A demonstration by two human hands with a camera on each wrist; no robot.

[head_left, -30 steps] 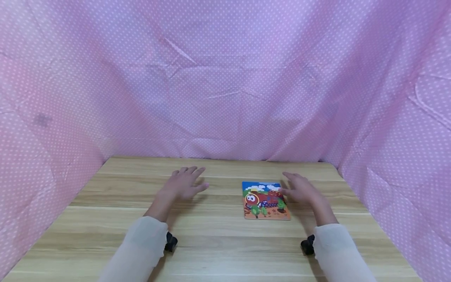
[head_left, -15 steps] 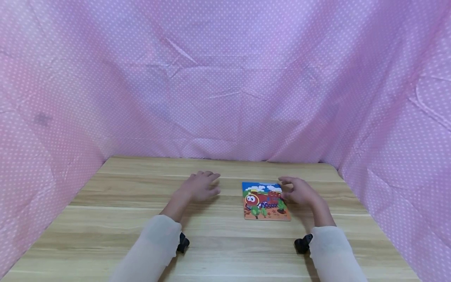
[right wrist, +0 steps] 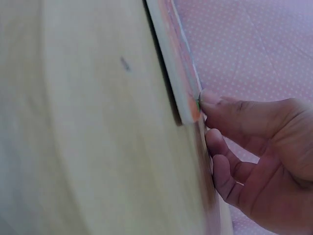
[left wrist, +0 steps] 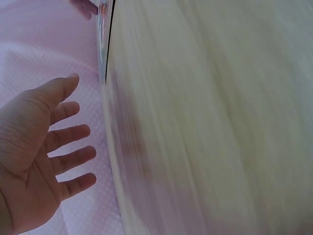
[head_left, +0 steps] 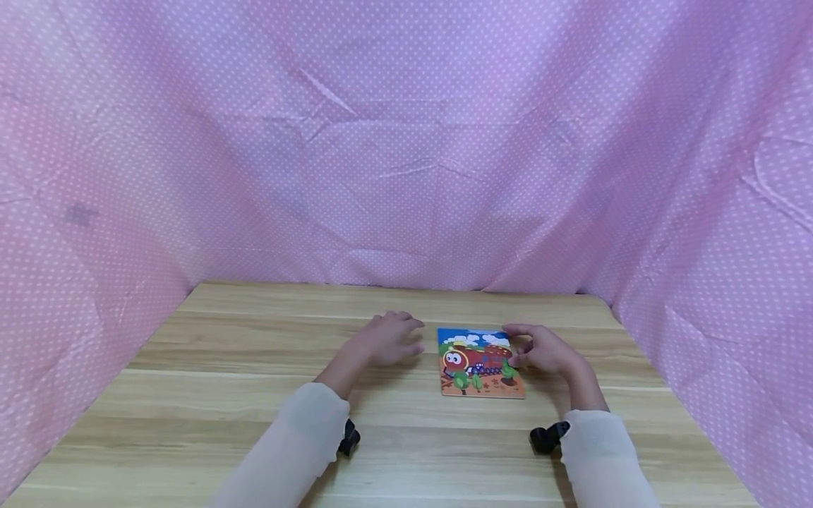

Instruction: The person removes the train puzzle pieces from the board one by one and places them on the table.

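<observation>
Picture board [head_left: 480,370] lies flat on the wooden table [head_left: 432,451], a little to the right of the middle. It shows a red train with big round eyes, blue sky and white clouds at the far side, and green plants on orange ground at the near side.

The left hand [head_left: 387,340] is just to the left of the board and does not touch it. Its fingers are spread a little and bent softly, and it holds nothing.

The right hand [head_left: 547,349] is at the right side of the board. Its thumb is by the right edge and its pointing finger bends by the far right corner. I cannot tell if they pinch the board. The other fingers are curled.

Both arms have pale sleeves [head_left: 292,441], and a small black thing [head_left: 549,437] sticks out by each wrist. Pink cloth [head_left: 406,176] with white dots hangs at the far side, the left and the right.
</observation>
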